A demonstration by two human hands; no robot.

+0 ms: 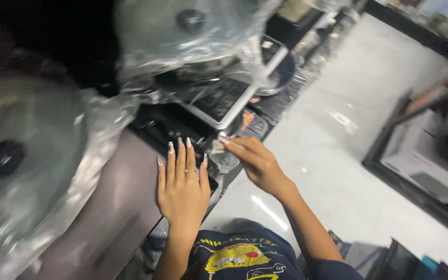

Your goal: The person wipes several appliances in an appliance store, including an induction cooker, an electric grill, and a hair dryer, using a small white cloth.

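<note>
My left hand (182, 181) lies flat, fingers spread, on the edge of a brown shelf top (110, 207), fingertips at a dark plastic-wrapped item (167, 127). My right hand (255, 161) reaches in from the right and its fingertips pinch a small crumpled bit of clear plastic wrap (219, 150) by the shelf edge. Above sits a plastic-wrapped pot with a glass lid and black knob (190, 21). A flat grey-framed appliance with a dark panel (224, 101) lies under it.
A second wrapped glass lid with a black knob (3, 158) fills the left. More cookware (278, 72) runs along the shelf into the distance. A glossy white floor aisle (338, 145) lies to the right, with a dark low display (421, 166) beyond.
</note>
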